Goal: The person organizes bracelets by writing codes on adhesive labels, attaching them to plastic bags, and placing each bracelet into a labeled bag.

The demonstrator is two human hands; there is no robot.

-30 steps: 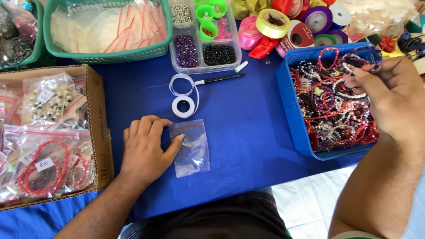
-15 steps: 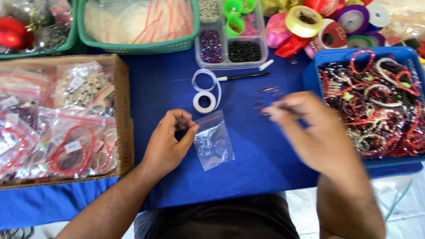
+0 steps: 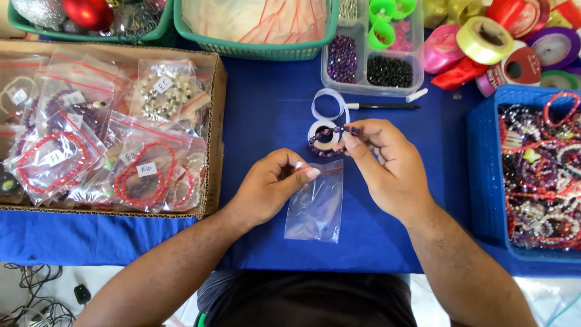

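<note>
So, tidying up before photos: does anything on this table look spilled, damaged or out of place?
Nothing stands out. The left hand pinches the mouth of a clear bag, the right hand holds a purple bead bracelet above it, and beads stay inside the divided box and blue bin.

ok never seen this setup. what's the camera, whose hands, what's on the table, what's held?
One camera, worn on a person's head, looks down at their own two bare hands over a blue table. The left hand pinches the top edge of a small clear zip bag. The right hand holds a purple bead bracelet just above the bag, over a white tape roll. Left: a cardboard box of bagged bracelets. Right: a blue basket of loose bracelets. Behind: a clear bead tray, ribbon spools, a black pen.
</note>
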